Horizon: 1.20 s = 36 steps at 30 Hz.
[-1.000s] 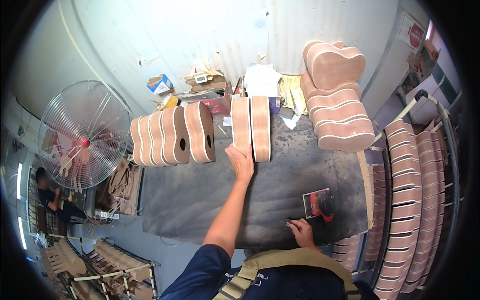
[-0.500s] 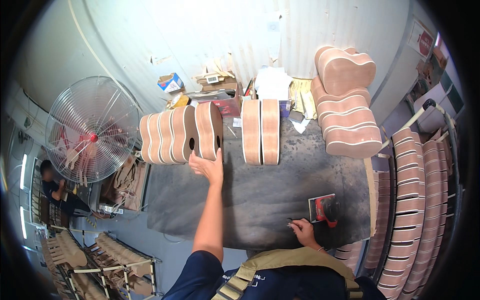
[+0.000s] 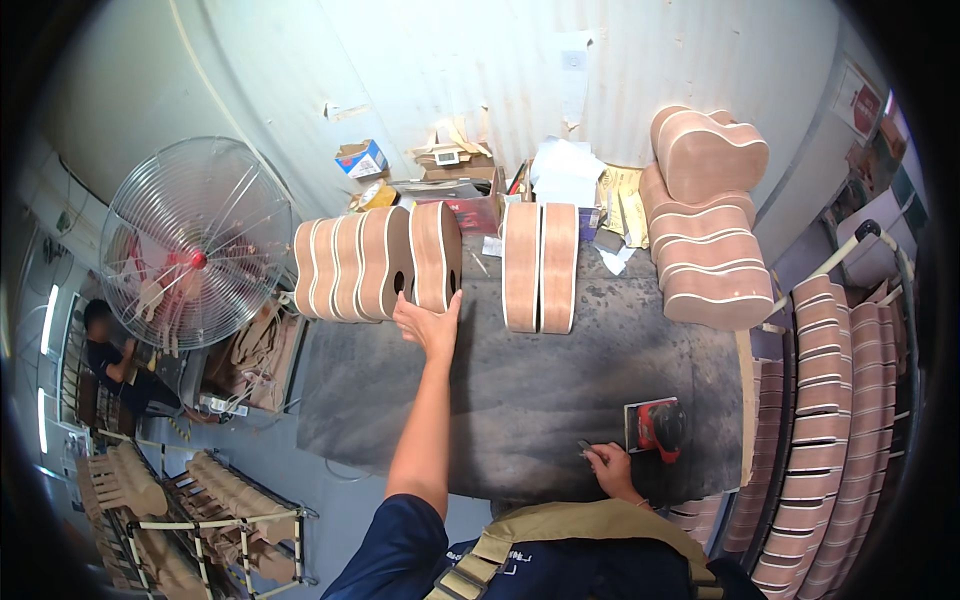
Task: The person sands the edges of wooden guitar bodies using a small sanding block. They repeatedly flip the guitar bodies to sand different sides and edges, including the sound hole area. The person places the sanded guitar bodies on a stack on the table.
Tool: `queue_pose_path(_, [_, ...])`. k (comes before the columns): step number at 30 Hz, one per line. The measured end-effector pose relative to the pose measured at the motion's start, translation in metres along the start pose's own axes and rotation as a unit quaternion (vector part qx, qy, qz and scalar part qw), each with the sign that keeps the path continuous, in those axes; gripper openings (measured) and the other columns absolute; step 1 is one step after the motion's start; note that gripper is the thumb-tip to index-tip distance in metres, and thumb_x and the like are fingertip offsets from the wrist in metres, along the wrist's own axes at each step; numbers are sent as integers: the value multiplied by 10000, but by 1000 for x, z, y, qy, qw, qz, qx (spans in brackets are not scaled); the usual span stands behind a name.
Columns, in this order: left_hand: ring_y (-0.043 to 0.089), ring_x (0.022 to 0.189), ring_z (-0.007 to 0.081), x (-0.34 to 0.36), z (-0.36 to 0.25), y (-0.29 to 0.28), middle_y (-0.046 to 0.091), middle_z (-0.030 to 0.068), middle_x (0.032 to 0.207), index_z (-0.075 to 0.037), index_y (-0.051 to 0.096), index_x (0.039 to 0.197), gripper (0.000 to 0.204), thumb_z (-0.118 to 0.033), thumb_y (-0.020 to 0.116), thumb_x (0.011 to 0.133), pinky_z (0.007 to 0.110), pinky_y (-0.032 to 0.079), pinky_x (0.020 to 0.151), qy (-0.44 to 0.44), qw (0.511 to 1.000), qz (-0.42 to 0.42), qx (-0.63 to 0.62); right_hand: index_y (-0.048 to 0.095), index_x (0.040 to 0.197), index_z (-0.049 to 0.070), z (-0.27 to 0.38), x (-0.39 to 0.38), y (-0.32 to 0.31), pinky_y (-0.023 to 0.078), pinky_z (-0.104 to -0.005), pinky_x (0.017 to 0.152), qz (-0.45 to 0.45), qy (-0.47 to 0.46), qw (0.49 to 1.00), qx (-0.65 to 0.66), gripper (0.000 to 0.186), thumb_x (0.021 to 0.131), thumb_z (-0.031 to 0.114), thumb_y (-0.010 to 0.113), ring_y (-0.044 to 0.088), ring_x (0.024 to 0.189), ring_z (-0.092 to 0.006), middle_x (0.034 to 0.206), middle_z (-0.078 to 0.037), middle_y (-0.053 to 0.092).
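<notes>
My left hand (image 3: 430, 328) reaches to the near end of a single ukulele body (image 3: 435, 252), its thumb on the right face and its fingers round the left side. Just left of this body stands a row of several more bodies (image 3: 350, 262) on edge, a dark sound hole showing on the last one. Low over the near right of the workbench (image 3: 480, 400), my right hand (image 3: 610, 470) pinches a small dark piece whose kind I cannot make out. Beside it rests a red and black power sander (image 3: 658, 430).
Two bodies (image 3: 540, 268) stand on edge mid-bench. More are stacked (image 3: 712, 230) at the right. Papers and boxes (image 3: 470, 205) line the wall. A large fan (image 3: 198, 258) is at left, a person (image 3: 120, 365) beyond. Racks of bodies (image 3: 812, 430) stand at right.
The whole view has shifted slightly, so things sit a little farther right in it. My left hand stays at the same body, its fingers a little closer in. The right hand still pinches the small piece.
</notes>
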<state>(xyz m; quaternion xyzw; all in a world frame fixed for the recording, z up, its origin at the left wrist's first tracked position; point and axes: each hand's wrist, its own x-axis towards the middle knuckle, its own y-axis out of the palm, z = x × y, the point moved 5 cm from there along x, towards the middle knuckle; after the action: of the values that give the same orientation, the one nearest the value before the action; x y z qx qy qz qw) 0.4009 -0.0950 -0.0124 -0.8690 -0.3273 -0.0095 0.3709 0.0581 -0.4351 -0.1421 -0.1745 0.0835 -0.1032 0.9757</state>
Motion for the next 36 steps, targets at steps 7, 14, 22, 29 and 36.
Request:
queue_pose_path(7, [383, 1372, 456, 48, 51, -27, 447, 250, 1394, 16, 423, 1474, 894, -617, 735, 926, 609, 289, 1142, 3, 991, -131, -7, 778, 1028, -33, 0, 2, 1, 525, -280, 594, 9, 20, 1000, 8, 155, 961, 107, 779, 671, 656, -119, 829, -41, 638])
queue_pose_path(14, [328, 1526, 459, 83, 55, -30, 413, 265, 1598, 9, 501, 1501, 720, -402, 748, 964, 582, 287, 1226, 162, 959, -73, 223, 774, 1034, -29, -4, -2, -3, 523, -282, 591, 2, 3, 999, -34, 160, 951, 106, 793, 668, 648, -124, 828, -54, 645])
queue_pose_path(22, [560, 1276, 462, 76, 49, -31, 514, 258, 1491, -73, 502, 1548, 775, -168, 848, 861, 507, 499, 1062, 231, 961, 27, 152, 780, 1001, -22, 8, -5, -4, 514, -297, 612, -8, -28, 998, -50, 149, 934, 109, 807, 660, 659, -144, 801, -69, 650])
queue_pose_path(29, [652, 1146, 444, 62, 65, -92, 589, 226, 1289, -86, 392, 1611, 985, -366, 868, 795, 540, 555, 941, 125, 975, 87, 163, 798, 987, -9, 39, -42, -5, 522, -331, 658, 11, -13, 998, -66, 175, 899, 136, 842, 665, 691, -199, 799, -105, 683])
queue_pose_path(36, [667, 1073, 454, -91, 124, -236, 619, 214, 1198, -10, 544, 1470, 981, -369, 915, 635, 543, 562, 897, 89, 975, 146, 145, 756, 1052, 27, 70, -120, -17, 550, -382, 655, 25, -4, 979, -202, 346, 820, 229, 916, 679, 647, -275, 737, -127, 689])
